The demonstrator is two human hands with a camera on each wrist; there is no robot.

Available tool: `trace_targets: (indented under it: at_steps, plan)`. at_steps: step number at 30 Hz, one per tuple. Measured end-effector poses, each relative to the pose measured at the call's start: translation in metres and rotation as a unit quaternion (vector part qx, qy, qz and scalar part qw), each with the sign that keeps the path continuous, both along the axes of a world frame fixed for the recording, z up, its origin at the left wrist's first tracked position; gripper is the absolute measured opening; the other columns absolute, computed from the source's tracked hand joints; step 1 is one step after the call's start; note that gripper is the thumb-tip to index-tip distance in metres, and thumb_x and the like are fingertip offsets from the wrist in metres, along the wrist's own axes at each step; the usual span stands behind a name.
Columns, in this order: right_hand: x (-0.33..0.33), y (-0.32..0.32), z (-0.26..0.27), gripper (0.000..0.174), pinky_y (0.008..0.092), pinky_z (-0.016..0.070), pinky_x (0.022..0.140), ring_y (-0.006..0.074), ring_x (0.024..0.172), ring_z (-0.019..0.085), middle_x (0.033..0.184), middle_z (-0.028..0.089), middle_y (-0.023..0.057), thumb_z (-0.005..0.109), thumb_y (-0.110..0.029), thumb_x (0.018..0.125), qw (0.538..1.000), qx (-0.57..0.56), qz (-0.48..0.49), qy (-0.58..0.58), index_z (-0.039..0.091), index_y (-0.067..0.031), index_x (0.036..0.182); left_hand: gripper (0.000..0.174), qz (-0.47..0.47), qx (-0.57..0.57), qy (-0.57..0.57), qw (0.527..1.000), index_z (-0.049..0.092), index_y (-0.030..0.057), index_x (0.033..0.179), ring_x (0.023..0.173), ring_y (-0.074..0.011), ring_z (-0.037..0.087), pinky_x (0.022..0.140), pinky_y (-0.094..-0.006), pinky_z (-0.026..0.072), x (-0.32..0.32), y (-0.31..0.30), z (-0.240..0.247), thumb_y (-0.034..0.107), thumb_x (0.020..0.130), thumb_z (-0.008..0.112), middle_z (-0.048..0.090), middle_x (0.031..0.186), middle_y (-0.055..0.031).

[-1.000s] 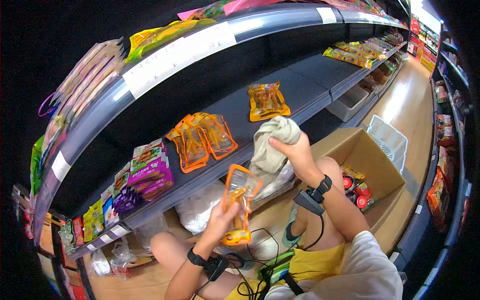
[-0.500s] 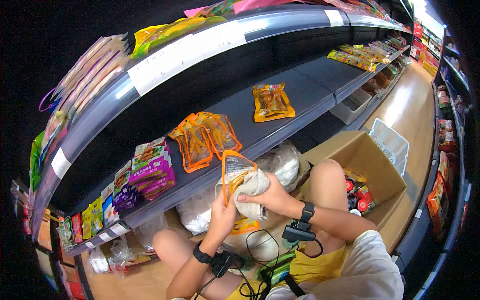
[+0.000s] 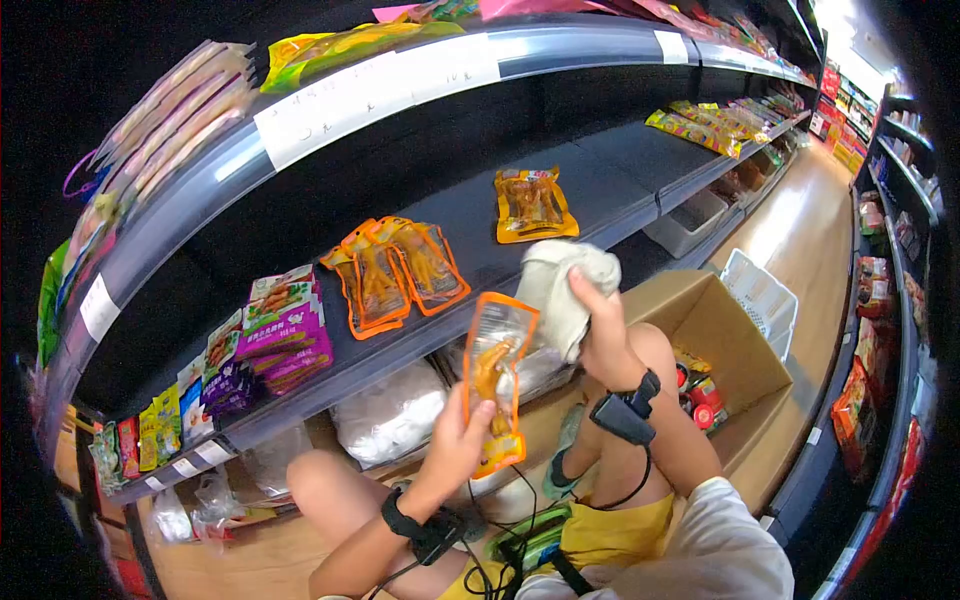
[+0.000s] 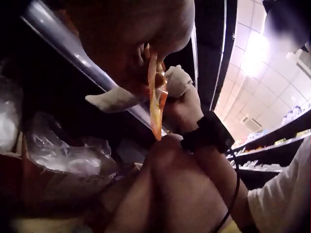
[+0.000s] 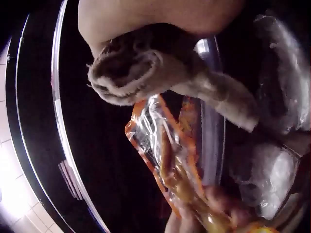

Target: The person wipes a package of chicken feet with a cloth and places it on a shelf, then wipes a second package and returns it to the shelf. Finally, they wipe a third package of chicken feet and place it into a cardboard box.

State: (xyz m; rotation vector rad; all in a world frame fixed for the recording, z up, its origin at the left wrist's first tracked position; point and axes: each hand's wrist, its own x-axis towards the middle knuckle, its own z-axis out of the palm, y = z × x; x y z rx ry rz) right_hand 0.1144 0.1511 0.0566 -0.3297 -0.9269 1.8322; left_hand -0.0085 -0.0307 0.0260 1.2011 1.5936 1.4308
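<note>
In the head view my left hand (image 3: 457, 443) grips an orange-edged clear packet (image 3: 494, 375) by its lower side. What looks like a chicken foot shows through the plastic. My right hand (image 3: 604, 335) holds a bunched off-white cloth (image 3: 553, 300) up and to the right of the packet. Seen from the right wrist, the cloth (image 5: 138, 73) is rolled, with one end hanging out, and the packet's top (image 5: 153, 109) comes close under it. From the left wrist, the packet (image 4: 156, 104) appears nearly edge-on.
Similar orange packets (image 3: 385, 275) lie on the dark shelf (image 3: 460, 220), with another orange-yellow packet (image 3: 535, 205) farther right. Purple packets (image 3: 285, 325) are stacked at left. An open carton (image 3: 745, 370) holding jars stands by my knee, a white basket (image 3: 765, 295) behind it.
Half a second ago the cloth was pressed against the packet between both hands. Now my right hand has drawn it up and right, off the packet, which my left hand still holds.
</note>
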Motion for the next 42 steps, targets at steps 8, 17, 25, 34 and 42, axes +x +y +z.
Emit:
trace_targets:
  at_steps: [8, 17, 25, 34, 42]
  plan:
    - [-0.026, -0.056, -0.027, 0.039, 0.0282, 0.0488, 0.084, 0.0105, 0.095, 0.059, 0.105, 0.064, 0.0043, 0.074, -0.005, 0.077, 0.953, 0.106, 0.208, -0.193, 0.057, -0.0028, 0.112, 0.028, 0.072, 0.049, 0.09, 0.992, 0.047, -0.0021, 0.121, 0.089, -0.0176, 0.06, 0.08, -0.0286, 0.0471, -0.015, 0.004, -0.016, 0.013, 0.097, 0.047, 0.063, 0.098, -0.0098]
    - [-0.01, -0.014, 0.003, 0.026, 0.0287, 0.0498, 0.082, 0.0152, 0.092, 0.063, 0.103, 0.066, 0.0099, 0.065, -0.006, 0.085, 0.987, 0.059, -0.137, -0.053, 0.06, 0.0034, 0.108, 0.027, -0.007, -0.035, -0.116, 0.993, 0.05, -0.0014, 0.12, 0.087, -0.0131, 0.058, 0.08, -0.0278, 0.0473, -0.02, -0.002, 0.001, 0.013, 0.097, 0.047, 0.062, 0.097, -0.0038]
    - [-0.024, -0.057, -0.024, 0.073, 0.0443, 0.0283, 0.11, 0.0326, 0.136, 0.031, 0.145, 0.037, 0.0149, 0.067, -0.009, 0.069, 0.717, 0.611, -0.004, -0.336, 0.04, -0.0018, 0.137, 0.038, 0.019, -0.001, -0.223, 0.975, 0.049, -0.0012, 0.128, 0.094, -0.0122, 0.059, 0.081, -0.026, 0.0485, -0.022, 0.004, 0.004, 0.003, 0.09, 0.046, 0.06, 0.11, -0.0055]
    - [-0.025, -0.077, -0.027, 0.076, 0.0469, 0.0307, 0.109, 0.0314, 0.134, 0.036, 0.142, 0.042, 0.013, 0.067, -0.01, 0.064, 0.694, 0.673, 0.075, -0.243, 0.044, -0.0039, 0.136, 0.026, 0.154, -0.001, -0.458, 0.875, 0.057, 0.0007, 0.111, 0.097, -0.0162, 0.062, 0.082, -0.0309, 0.0516, -0.041, -0.006, -0.017, 0.011, 0.093, 0.043, 0.063, 0.107, -0.0101]
    - [-0.019, -0.055, -0.021, 0.063, 0.0398, 0.0405, 0.102, 0.034, 0.123, 0.048, 0.131, 0.053, 0.0143, 0.071, -0.028, 0.079, 0.836, 0.44, 0.008, -0.327, 0.047, -0.0044, 0.133, 0.028, 0.036, 0.0, -0.126, 0.991, 0.056, -0.0018, 0.119, 0.087, -0.0088, 0.056, 0.076, -0.0244, 0.0469, -0.02, -0.007, -0.016, 0.012, 0.095, 0.05, 0.062, 0.103, -0.0023]
